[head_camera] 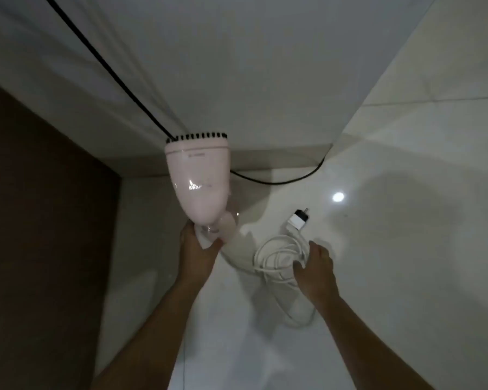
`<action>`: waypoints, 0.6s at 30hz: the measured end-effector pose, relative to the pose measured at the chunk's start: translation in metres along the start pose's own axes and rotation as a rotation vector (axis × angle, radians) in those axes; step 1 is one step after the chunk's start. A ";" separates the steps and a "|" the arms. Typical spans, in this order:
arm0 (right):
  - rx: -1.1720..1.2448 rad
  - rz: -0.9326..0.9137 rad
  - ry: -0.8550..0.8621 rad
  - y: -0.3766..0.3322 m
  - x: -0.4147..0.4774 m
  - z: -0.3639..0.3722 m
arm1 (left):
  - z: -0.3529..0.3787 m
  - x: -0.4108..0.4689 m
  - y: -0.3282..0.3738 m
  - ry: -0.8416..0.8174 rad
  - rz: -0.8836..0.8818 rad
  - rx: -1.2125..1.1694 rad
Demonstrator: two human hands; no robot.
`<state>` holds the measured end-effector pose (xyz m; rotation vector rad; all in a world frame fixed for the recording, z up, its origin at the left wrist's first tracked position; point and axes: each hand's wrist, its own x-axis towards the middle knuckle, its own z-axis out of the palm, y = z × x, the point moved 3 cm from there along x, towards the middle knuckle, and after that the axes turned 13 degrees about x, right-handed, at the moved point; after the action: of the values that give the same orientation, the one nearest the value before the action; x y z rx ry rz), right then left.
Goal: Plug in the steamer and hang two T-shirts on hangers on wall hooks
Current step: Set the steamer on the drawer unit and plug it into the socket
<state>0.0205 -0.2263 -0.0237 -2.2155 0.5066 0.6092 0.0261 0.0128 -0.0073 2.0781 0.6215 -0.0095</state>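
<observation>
Glossy white floor tiles (406, 249) meet pale wall (265, 66).

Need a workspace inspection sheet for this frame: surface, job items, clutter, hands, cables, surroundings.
Surface: glossy white tiled floor, with a lamp glare spot.
Job's things: pink steamer held head-up; no T-shirts, hangers or hooks seen.
Clutter: nothing seen.
Grippers: left hand grips the steamer's handle; right hand holds the coiled white cord.
Cables: white plug loose, not in a socket; black cable runs down the wall onto the floor.
Surroundings: white wall; dark brown panel at left.
</observation>
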 end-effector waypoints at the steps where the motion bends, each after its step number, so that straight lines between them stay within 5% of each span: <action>1: -0.057 0.010 0.028 0.006 0.010 0.008 | 0.009 0.007 -0.008 -0.004 0.007 -0.030; 9: -0.232 0.017 0.225 0.029 0.042 0.047 | 0.032 0.042 -0.031 0.007 0.003 -0.194; 14: -0.032 0.003 0.212 0.036 0.048 0.051 | 0.031 0.039 -0.025 0.025 -0.003 -0.166; 18: 0.452 0.114 0.111 0.020 0.031 0.041 | 0.024 0.027 -0.021 0.025 -0.028 -0.106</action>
<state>0.0247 -0.2126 -0.0767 -1.8045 0.7524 0.3842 0.0459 0.0143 -0.0435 1.9702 0.6529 0.0329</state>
